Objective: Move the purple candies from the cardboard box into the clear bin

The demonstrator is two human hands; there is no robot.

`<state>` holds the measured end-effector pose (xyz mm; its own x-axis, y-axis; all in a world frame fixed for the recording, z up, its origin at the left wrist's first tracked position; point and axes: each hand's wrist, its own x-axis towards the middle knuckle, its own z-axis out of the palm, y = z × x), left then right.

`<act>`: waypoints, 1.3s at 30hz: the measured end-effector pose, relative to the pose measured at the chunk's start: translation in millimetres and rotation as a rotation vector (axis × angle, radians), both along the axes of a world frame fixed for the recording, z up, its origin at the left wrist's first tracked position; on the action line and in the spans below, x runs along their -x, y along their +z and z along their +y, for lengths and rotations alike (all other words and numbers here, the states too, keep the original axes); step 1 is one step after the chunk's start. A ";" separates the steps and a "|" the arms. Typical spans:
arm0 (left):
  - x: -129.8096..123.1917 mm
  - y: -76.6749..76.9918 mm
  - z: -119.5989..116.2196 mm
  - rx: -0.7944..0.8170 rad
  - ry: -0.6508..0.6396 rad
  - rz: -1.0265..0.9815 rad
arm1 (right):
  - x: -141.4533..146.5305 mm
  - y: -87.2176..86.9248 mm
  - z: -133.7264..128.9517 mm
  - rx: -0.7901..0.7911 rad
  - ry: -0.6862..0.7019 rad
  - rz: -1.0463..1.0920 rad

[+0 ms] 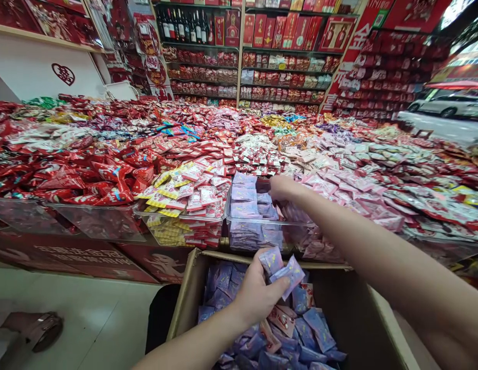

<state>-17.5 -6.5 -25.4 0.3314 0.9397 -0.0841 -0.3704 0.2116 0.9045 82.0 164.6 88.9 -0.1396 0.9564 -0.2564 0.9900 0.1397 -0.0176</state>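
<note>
Purple packets (288, 277); right fingers (276, 188) partly hidden.

R hand (284, 188) w/ fingertips hidden

On my feed, I read 囍 on the red heart (63, 74) on the white wall (26, 72), and a large white 金 on the slanted red banner (356, 43). White Chinese lettering on the low red panel (69, 262) is too blurred for me.
</note>
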 end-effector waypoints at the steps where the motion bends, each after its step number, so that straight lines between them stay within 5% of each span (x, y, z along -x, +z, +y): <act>1: 0.4 2.9 0.9 0.038 0.018 -0.027 | -3.9 6.5 -10.1 -0.092 0.007 0.015; 6: 3.4 19.7 4.1 0.157 0.078 -0.072 | -37.6 12.3 -97.0 -0.403 0.158 0.318; 10: 2.0 19.7 2.3 0.183 0.060 -0.018 | -65.7 -32.5 -164.3 -0.367 0.167 0.558; 13: -2.4 10.2 0.0 0.183 0.003 0.042 | -74.9 -69.0 -187.3 -0.209 0.085 0.806; 17: -7.7 -2.3 -0.1 0.114 -0.091 0.133 | -82.7 -93.0 -193.2 -0.021 -0.038 1.018; 20: -6.6 -8.5 4.4 -0.107 -0.137 0.360 | -97.3 -103.0 -190.1 0.036 -0.085 0.988; 24: 5.3 -19.4 12.2 -0.482 -0.337 1.038 | -116.2 -132.2 -181.4 0.146 -0.064 0.577; 27: 17.0 -32.6 12.2 -0.474 -0.562 1.338 | -111.8 -163.0 -173.6 0.290 -0.013 0.184; 34: 19.8 -42.7 6.3 -0.430 -0.768 1.498 | -51.9 -208.1 -161.1 0.340 0.050 0.079; 39: 24.8 -31.5 10.3 -0.504 -0.772 1.472 | -39.6 -212.2 -162.1 0.278 0.116 0.156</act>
